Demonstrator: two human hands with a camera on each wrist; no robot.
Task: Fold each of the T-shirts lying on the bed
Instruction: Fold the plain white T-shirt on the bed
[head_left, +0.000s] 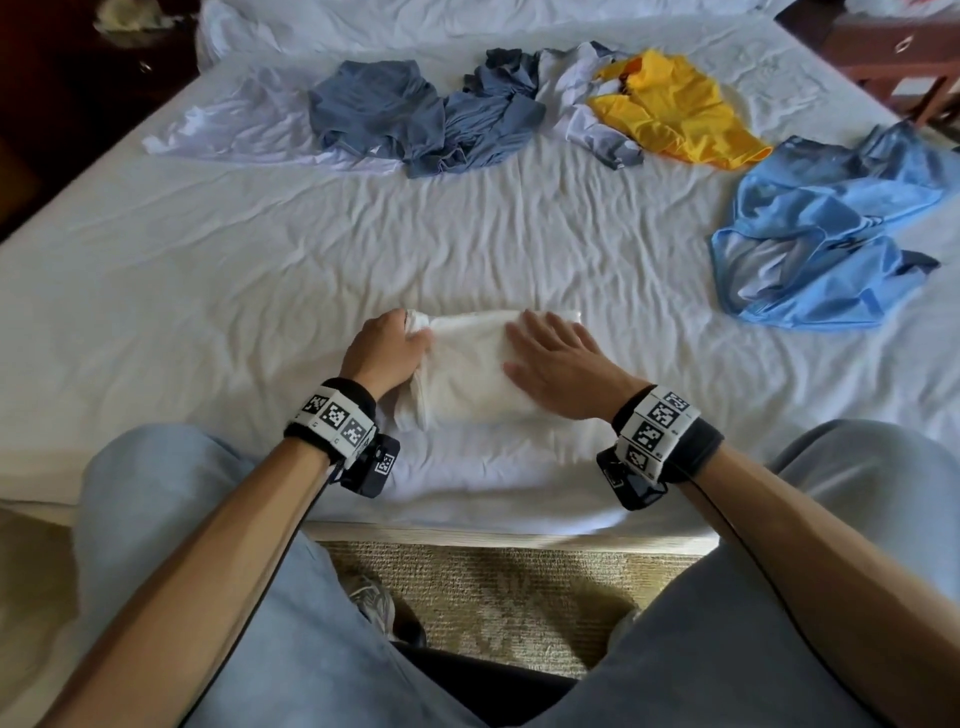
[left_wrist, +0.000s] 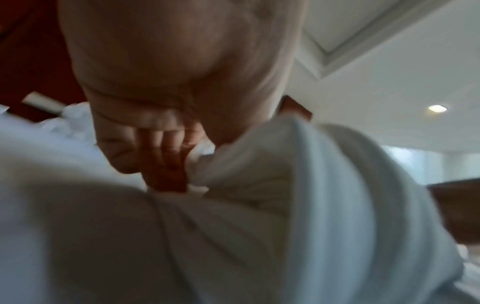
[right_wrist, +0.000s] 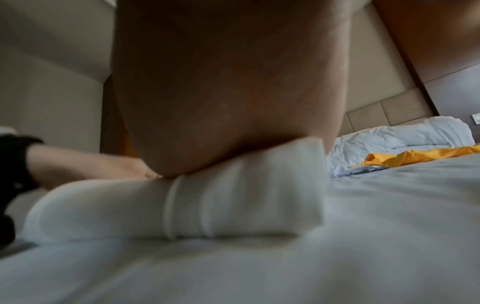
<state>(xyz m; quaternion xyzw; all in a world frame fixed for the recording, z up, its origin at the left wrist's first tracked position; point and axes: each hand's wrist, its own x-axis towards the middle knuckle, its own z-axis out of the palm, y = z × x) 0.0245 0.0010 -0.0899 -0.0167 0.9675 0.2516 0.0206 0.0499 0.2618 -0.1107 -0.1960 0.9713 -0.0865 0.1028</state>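
A white T-shirt (head_left: 462, 364) lies folded into a small rectangle near the bed's front edge. My left hand (head_left: 387, 348) grips its left edge, fingers curled into the bunched cloth (left_wrist: 246, 164). My right hand (head_left: 556, 358) lies flat on the shirt's right half, fingers straight and spread. In the right wrist view the palm (right_wrist: 228, 102) presses on the folded white T-shirt (right_wrist: 182, 205). Unfolded shirts lie further back: a grey-blue one (head_left: 374, 109), a second grey-blue one (head_left: 488, 124), a pale white one (head_left: 234, 130), a yellow one (head_left: 670, 109), and a light blue one (head_left: 826, 223) at the right.
The white bed sheet (head_left: 260, 270) is wrinkled and bare between the folded shirt and the pile. A crumpled duvet (head_left: 415, 21) lies at the head of the bed. My knees in light trousers (head_left: 156, 519) flank the bed's front edge (head_left: 493, 535). Wooden furniture (head_left: 893, 47) stands far right.
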